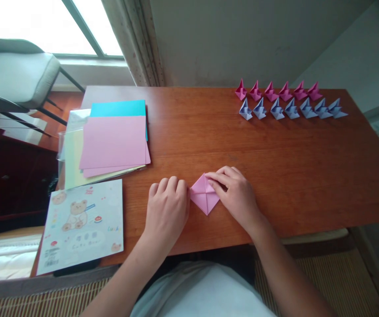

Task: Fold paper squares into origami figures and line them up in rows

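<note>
A small pink paper (pixel 206 199), folded into a diamond with creases crossing at its middle, lies on the wooden table in front of me. My left hand (pixel 169 204) is closed at the paper's left corner, its fingertips tucked out of sight beneath the knuckles. At the upper right edge, my right hand (pixel 234 193) pinches the paper between thumb and forefinger, covering the right corner. The other right fingers curl behind the forefinger.
Folded dark pink paper figures (pixel 285 91) and pale blue ones (pixel 291 108) stand in two rows at the back right. Pink sheets (pixel 115 141) are stacked at left over blue and yellow ones. A bear-printed pad (pixel 83 224) lies at the front left edge.
</note>
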A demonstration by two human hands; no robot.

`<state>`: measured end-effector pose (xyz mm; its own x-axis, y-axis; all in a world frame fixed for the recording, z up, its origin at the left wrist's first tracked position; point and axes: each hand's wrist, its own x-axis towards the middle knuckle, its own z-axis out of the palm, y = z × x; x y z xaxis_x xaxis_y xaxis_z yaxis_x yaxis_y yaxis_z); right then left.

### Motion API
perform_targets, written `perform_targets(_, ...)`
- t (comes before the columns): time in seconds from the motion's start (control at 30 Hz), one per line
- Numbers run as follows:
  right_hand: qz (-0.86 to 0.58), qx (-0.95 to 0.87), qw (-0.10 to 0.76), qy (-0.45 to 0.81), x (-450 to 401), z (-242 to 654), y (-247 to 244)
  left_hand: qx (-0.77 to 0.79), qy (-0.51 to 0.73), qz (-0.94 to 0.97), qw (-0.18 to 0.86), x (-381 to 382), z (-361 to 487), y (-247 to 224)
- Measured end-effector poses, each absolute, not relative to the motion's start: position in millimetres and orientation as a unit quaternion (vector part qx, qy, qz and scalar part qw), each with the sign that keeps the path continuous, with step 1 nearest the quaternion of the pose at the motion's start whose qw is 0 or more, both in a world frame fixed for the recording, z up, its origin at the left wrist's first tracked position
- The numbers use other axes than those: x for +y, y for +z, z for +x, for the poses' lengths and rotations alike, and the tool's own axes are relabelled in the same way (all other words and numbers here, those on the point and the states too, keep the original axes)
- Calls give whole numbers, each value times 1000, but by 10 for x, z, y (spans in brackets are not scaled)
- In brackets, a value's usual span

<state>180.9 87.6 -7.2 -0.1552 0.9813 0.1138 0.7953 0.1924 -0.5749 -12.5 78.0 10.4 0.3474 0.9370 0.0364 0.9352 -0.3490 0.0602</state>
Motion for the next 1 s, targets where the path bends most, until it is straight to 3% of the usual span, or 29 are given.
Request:
perform_targets(0.27, -608, -724, 255, 203, 857, 1809, -87, 550, 126, 810, 157, 838, -127, 117)
perform_targets(1.0, -645, -690, 253, 211, 871, 1690, -29, 556, 136, 804, 162, 822, -96, 68)
